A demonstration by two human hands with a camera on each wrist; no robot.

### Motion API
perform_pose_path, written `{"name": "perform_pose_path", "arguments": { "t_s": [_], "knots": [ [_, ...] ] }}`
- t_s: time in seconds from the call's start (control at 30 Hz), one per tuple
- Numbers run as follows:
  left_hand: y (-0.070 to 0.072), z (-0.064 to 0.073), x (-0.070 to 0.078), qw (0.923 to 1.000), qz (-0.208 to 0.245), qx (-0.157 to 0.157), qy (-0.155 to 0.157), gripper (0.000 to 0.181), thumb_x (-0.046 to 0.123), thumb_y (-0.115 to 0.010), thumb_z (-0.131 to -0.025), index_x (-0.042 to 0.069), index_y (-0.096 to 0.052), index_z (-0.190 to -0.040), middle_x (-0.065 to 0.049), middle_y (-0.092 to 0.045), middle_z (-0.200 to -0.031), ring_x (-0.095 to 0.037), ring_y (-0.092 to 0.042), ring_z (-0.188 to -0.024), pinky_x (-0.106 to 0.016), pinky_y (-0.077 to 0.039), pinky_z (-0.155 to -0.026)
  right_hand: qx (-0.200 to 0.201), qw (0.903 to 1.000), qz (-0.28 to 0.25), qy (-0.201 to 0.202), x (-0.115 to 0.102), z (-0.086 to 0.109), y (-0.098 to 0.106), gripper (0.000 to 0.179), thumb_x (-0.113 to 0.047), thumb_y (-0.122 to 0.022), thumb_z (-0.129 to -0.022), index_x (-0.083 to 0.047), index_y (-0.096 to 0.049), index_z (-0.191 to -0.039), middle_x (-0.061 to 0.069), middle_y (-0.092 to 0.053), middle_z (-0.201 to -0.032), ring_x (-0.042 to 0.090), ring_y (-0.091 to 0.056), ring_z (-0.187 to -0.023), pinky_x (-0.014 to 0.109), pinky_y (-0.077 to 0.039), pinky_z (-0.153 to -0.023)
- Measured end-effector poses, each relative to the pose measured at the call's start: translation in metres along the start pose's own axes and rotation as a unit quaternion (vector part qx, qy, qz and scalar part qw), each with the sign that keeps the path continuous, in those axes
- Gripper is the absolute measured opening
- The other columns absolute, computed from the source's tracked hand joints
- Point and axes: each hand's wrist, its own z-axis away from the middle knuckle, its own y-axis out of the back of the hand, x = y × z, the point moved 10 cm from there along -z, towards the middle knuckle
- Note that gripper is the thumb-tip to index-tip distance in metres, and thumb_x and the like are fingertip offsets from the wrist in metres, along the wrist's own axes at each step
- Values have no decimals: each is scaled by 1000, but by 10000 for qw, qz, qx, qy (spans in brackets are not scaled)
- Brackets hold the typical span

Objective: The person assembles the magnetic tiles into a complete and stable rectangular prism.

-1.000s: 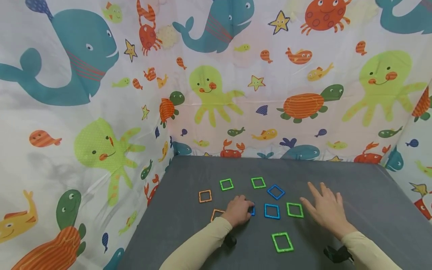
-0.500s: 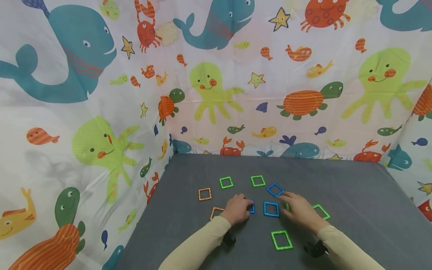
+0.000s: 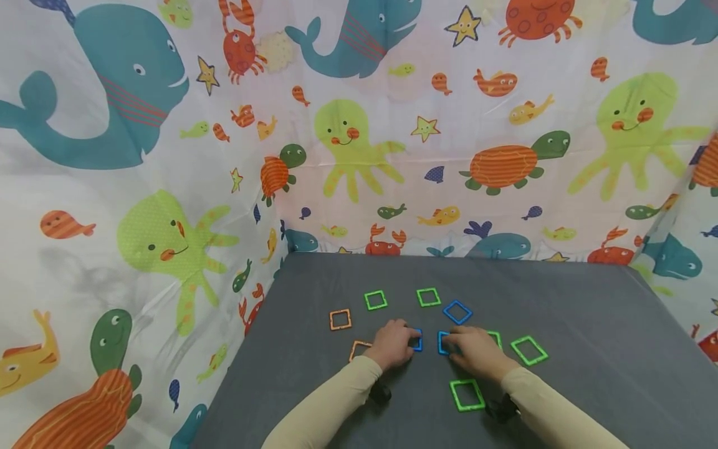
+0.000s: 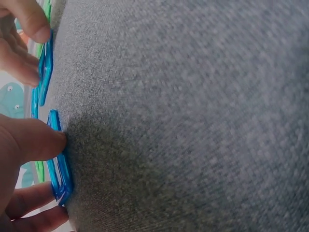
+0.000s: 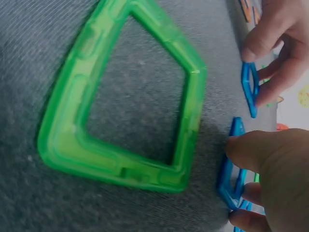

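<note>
My left hand (image 3: 394, 343) pinches a blue square magnetic tile (image 4: 60, 169) by its edges, thumb on the near side and fingertips on the far side. The tile is a hollow plastic frame standing close over the grey cloth. Facing it from the right, my right hand (image 3: 477, 349) grips a second blue square tile (image 5: 226, 181) between thumb and fingers. A narrow gap separates the two blue tiles in the head view. Partly hidden behind the right hand lies a green square tile (image 3: 498, 337). Another green tile (image 5: 67, 121) lies flat in front of the right wrist.
Around the hands lie more square tiles: a blue one (image 3: 451, 317), green ones at the back left (image 3: 376, 308) and back middle (image 3: 429, 304), one green at right (image 3: 538, 347), and orange ones (image 3: 332, 320) at left. A sea-animal curtain (image 3: 392, 187) borders the table.
My right hand has swung left from the right-hand side and taken hold of the blue tile. The green tile at right has come into view from under it. The left hand keeps its hold.
</note>
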Motion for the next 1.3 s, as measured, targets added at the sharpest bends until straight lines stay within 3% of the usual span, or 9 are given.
{"name": "perform_pose_path", "arguments": {
  "t_s": [0.33,0.47,0.73,1.3],
  "knots": [
    [-1,0,-2,9997,-134,-199,0,45,19,-70,-93,32,-67,-136,-5,-62,-136,-24,-61,-118,-37,-57,-90,35,9998,138,-115,-4,-5,-6,27,-6,-81,-77,-15,-78,-102,13,-73,-105,33,-70,-89,50,-55,-70],
    [0,2,-1,9996,-181,-206,-18,45,19,-69,-94,33,-66,-136,-5,-62,-137,-24,-62,-118,-37,-57,-90,-71,9996,142,-217,-7,-10,-9,29,-7,-81,-78,-16,-78,-105,15,-73,-109,35,-71,-92,52,-56,-74],
    [6,6,1,9995,-258,-148,-52,45,18,-70,-93,33,-67,-136,-5,-63,-136,-24,-63,-116,-36,-57,-89,86,9997,118,-172,-15,-17,-11,29,-7,-82,-77,-15,-78,-104,15,-73,-107,34,-70,-90,52,-55,-72],
    [2,3,-1,9996,-221,-151,-96,46,19,-71,-92,33,-67,-136,-5,-64,-132,-22,-63,-112,-34,-56,-88,-60,9999,-7,-159,-18,-22,-17,26,-9,-80,-81,-16,-77,-106,16,-73,-108,35,-69,-89,52,-55,-71]
  ]
}}
